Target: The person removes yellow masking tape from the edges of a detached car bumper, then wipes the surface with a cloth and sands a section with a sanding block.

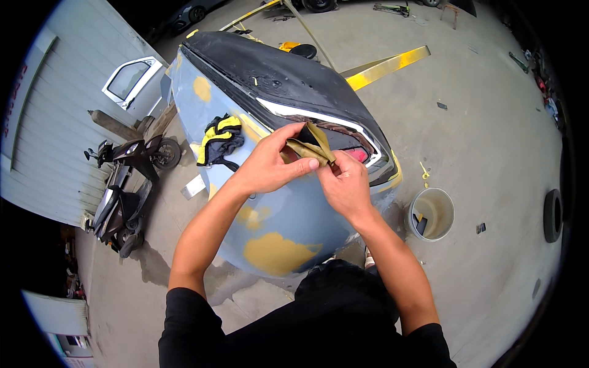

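Note:
Between my two hands is a folded sheet of sandpaper (311, 146), olive-brown outside and dark on the inner face. My left hand (276, 158) pinches it from the left, thumb along its lower edge. From the right, my right hand (345, 184) grips its lower corner with thumb and fingers. Both are held above a grey-blue car bumper (294, 214) with yellowish filler patches, the largest (276, 253) on the near side. A black-and-yellow pair of gloves (222, 142) lies on the bumper, left of my left hand. Behind my hands run a black panel (276, 70) and white trim.
A round bucket (431, 214) with dark pieces in it stands on the concrete to the right. A yellow stand arm (392, 66) juts out behind the bumper. At left are a scooter (132, 178) and a white car door (130, 80). A tyre (553, 216) lies far right.

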`<act>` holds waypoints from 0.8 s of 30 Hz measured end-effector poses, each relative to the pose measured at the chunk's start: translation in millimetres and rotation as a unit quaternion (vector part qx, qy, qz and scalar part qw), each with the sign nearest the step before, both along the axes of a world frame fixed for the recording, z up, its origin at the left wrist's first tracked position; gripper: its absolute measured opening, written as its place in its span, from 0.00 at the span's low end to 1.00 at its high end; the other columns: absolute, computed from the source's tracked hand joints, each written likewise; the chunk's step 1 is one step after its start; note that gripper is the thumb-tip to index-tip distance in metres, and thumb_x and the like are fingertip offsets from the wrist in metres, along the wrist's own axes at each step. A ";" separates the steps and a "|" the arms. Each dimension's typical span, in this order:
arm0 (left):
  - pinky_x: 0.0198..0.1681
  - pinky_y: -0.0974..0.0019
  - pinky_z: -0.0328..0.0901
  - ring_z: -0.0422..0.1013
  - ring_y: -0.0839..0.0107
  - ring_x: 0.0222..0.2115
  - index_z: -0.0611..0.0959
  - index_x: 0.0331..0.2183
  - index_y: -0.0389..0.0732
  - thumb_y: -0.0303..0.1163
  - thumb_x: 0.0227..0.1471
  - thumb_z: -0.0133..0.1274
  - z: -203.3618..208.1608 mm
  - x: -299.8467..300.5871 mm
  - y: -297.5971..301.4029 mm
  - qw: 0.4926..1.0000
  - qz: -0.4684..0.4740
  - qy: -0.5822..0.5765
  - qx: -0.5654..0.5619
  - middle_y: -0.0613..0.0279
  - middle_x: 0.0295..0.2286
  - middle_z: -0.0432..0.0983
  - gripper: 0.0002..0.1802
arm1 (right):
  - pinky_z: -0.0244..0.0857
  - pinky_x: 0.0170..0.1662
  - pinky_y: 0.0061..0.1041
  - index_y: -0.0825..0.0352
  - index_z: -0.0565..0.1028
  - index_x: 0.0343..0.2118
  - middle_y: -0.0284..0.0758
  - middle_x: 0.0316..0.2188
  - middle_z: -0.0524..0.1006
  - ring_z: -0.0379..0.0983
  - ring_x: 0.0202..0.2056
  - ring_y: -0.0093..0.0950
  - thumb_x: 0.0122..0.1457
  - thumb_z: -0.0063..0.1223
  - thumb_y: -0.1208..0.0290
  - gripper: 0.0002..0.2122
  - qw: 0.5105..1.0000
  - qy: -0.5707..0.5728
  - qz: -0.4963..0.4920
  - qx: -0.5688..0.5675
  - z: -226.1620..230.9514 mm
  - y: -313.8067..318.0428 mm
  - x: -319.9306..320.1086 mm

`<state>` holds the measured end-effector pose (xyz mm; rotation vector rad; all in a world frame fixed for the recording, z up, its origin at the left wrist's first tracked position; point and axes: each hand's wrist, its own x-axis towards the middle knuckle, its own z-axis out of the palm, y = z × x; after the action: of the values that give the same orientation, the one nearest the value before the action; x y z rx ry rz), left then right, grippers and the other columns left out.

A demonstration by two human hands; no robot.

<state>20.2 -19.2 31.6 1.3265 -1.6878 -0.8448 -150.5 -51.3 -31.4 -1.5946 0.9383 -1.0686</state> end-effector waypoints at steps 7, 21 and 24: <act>0.28 0.77 0.64 0.68 0.84 0.24 0.79 0.38 0.37 0.39 0.55 0.63 -46.4 66.9 36.0 0.940 0.277 0.171 -0.097 0.70 0.27 0.77 0.16 | 0.71 0.37 0.26 0.71 0.80 0.38 0.41 0.32 0.81 0.79 0.31 0.31 0.56 0.58 0.70 0.11 0.971 0.194 0.102 -0.092 11.5 -32.9 -11.1; 0.30 0.77 0.63 0.68 0.84 0.26 0.80 0.35 0.37 0.36 0.54 0.64 -65.2 82.9 43.8 0.932 0.272 0.213 -0.105 0.69 0.27 0.77 0.14 | 0.73 0.35 0.27 0.68 0.82 0.29 0.41 0.24 0.81 0.80 0.27 0.33 0.50 0.57 0.70 0.08 0.934 0.316 0.110 -0.127 24.3 -43.4 25.2; 0.32 0.77 0.64 0.69 0.84 0.28 0.80 0.35 0.36 0.35 0.53 0.64 -63.9 82.5 45.4 0.937 0.268 0.198 -0.108 0.69 0.29 0.78 0.13 | 0.72 0.34 0.27 0.69 0.82 0.29 0.41 0.24 0.81 0.80 0.25 0.33 0.50 0.56 0.71 0.08 0.938 0.310 0.107 -0.117 25.2 -40.4 27.4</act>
<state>102.7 26.2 -32.2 1.2723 -0.9989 -0.5363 -123.1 -91.7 -6.2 -2.2431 1.0297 -0.5343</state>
